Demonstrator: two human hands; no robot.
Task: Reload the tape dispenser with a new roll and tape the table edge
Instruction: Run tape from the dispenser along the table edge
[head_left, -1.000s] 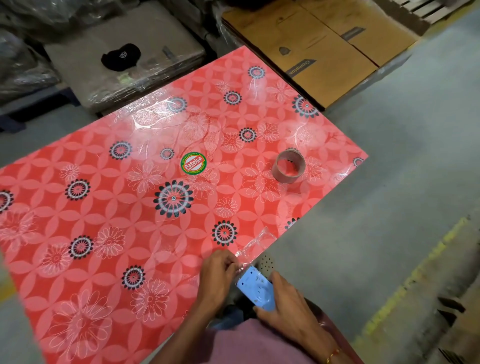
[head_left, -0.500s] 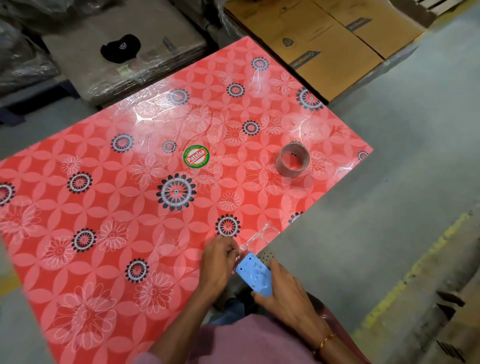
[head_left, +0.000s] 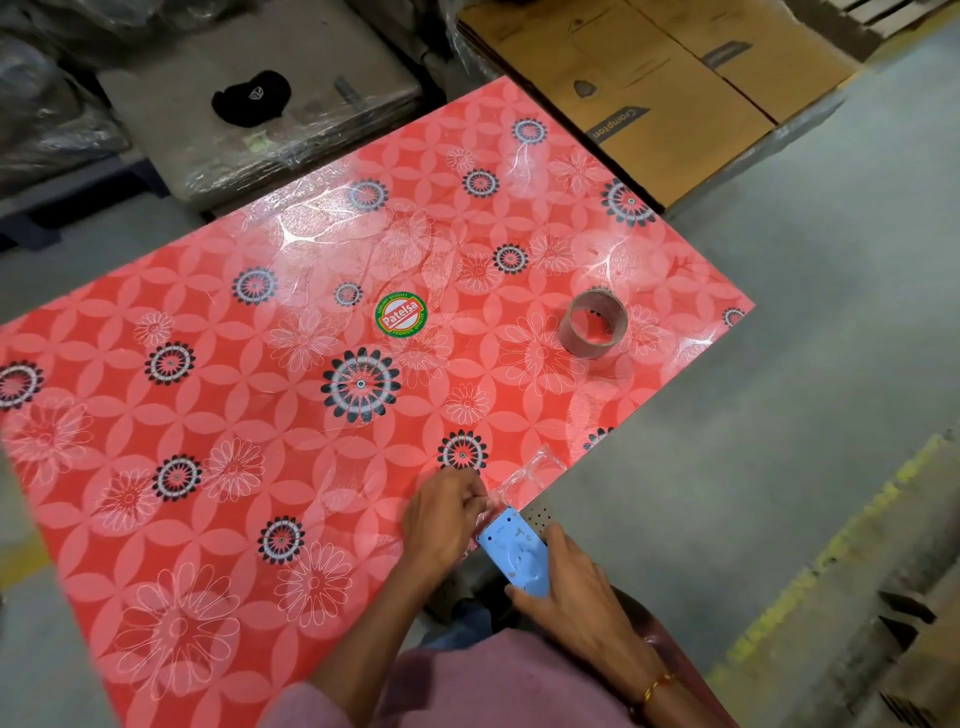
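Tape dispenser (head_left: 517, 558), blue and flat-sided, sits in the right hand (head_left: 571, 597), whose fingers curl round its rear end just off the table's near edge. At its front, the left hand (head_left: 441, 519) pinches the end of a clear tape strip (head_left: 527, 475) with curled fingertips. That strip runs along the near edge of the red flowered table (head_left: 208, 415) toward the right corner. A bare cardboard core (head_left: 593, 330) stands near the right edge, well apart from both hands. Flattened cardboard boxes (head_left: 665, 88) lie beyond the far corner, on the floor.
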